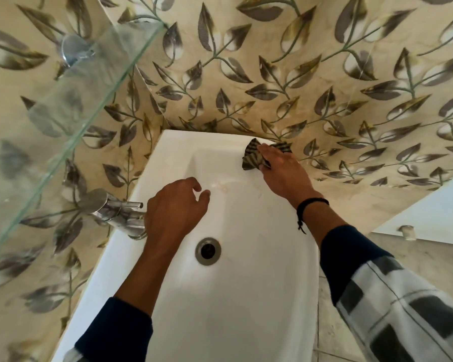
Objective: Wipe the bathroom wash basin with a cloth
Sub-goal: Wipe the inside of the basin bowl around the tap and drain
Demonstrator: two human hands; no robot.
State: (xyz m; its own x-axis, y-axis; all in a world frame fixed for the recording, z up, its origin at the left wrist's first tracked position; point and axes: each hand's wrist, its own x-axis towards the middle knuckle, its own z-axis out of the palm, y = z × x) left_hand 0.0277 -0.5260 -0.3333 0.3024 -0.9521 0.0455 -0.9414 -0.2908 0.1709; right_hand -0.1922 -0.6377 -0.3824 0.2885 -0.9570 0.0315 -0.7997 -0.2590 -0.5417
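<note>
— What lies farthest left of the drain (208, 251)?

— A glass shelf (63, 100), up and well to the left of it, standing out from the leaf-patterned wall tiles (311, 82). Lower and nearer the drain, a chrome tap (118, 210) is on the left rim of the white wash basin (246, 296).

— And the left hand (175, 207)?

— Just up and left of the drain, above the bowl and right beside the tap. Its fingers are loosely curled and hold nothing. I cannot tell whether it touches the tap.

— Where is the cloth?

— The striped cloth (254, 158) is bunched on the basin's far rim, up and to the right of the drain, close to the tiles.

— Who has it?

— The right hand (280, 165) lies on top of it, holding it down against the rim, with cloth sticking out on both sides of the fingers. A black wrist cord (311, 202) circles that wrist, and a dark cuff with a checked sleeve (392, 309) runs off to the lower right of the drain.
</note>
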